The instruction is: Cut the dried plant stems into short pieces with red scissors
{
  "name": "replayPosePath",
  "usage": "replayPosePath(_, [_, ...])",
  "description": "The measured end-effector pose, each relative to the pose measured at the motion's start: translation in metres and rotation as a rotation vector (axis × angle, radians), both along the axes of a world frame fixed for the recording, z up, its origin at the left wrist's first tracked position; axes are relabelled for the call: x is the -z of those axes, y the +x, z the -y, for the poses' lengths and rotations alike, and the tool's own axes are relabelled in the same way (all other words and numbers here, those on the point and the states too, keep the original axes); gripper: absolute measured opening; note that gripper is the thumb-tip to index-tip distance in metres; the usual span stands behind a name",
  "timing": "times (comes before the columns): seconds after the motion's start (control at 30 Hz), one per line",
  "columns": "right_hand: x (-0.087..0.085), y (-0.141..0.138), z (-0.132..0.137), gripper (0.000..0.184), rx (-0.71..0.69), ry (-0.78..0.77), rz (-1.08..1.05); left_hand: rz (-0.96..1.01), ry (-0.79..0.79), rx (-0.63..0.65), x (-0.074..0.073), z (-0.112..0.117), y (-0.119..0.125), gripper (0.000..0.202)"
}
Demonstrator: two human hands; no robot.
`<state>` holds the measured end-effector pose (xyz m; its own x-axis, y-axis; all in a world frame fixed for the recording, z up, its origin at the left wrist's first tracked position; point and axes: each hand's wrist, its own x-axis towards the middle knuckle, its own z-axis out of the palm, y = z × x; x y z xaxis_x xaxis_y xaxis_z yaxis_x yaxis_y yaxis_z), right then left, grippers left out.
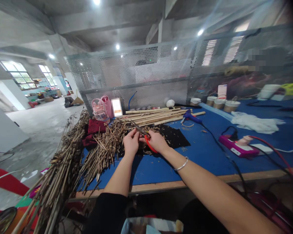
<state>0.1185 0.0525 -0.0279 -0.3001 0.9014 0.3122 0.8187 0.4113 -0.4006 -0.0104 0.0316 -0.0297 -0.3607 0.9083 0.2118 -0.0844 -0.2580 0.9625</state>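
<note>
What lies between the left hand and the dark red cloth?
A heap of dry twigs lies between the left hand and the dark red cloth, in the head view.

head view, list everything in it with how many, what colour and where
table: one, blue top, centre to right
scissors: one, red handles, above table centre
short stems: many, brown, left on table
long stalks: many, brown, table's left edge
pale sticks: several, beige, table's back
black cloth: one, black, table centre
red cloth: count unclear, dark red, behind short stems
pink items: at least two, pink, back left
glue gun: one, blue, right of pale sticks
tubs: at least four, white and brown, back right
white gloves: count unclear, white, right
power strip: one, purple, right
mesh screen: one, grey, behind table
ceiling lights: several, white, overhead
bracelet: one, silver, right wrist
left hand: one, bare, beside scissors
right hand: one, bare, holding scissors
</note>
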Motion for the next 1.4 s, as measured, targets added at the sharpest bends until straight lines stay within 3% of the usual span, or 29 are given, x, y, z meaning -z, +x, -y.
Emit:
replayPosePath(0.17, [-0.0001,0.0005,0.0001,0.047,-0.003,0.053,0.054,0.056,-0.009,0.031,0.0005,-0.0007,-0.0008,0.025])
replayPosePath(0.33, [-0.0001,0.0,0.0008,0.046,-0.074,0.151,0.027,-0.114,0.069,0.047,0.0034,0.0002,-0.0019,0.02])
replayPosePath(0.5, [0.0016,0.0005,0.0014,0.04,-0.072,0.056,-0.057,-0.042,0.052,0.129,0.0026,0.0015,0.0015,0.025])
replayPosePath(0.63, [0.0024,0.0002,0.0012,0.039,-0.07,0.021,-0.075,-0.05,0.053,0.101,0.003,0.0006,0.0019,0.026])
replayPosePath(0.83, [0.0002,-0.0025,0.0041,0.044,0.021,0.076,-0.001,-0.053,0.091,-0.018,0.0066,-0.0025,0.0008,0.022])
replayPosePath(1.1, [-0.0013,-0.0024,0.0025,0.05,0.017,0.229,0.036,0.019,0.069,0.088,0.0054,0.0005,0.0035,0.022])
replayPosePath(1.23, [0.0002,-0.0011,0.0025,0.047,0.009,0.162,0.017,0.051,0.062,0.129,0.0021,0.0027,0.0052,0.024])
replayPosePath(1.4, [-0.0003,-0.0001,0.0021,0.049,0.036,0.091,0.041,0.093,0.052,0.092,-0.0012,0.0039,0.0046,0.027])
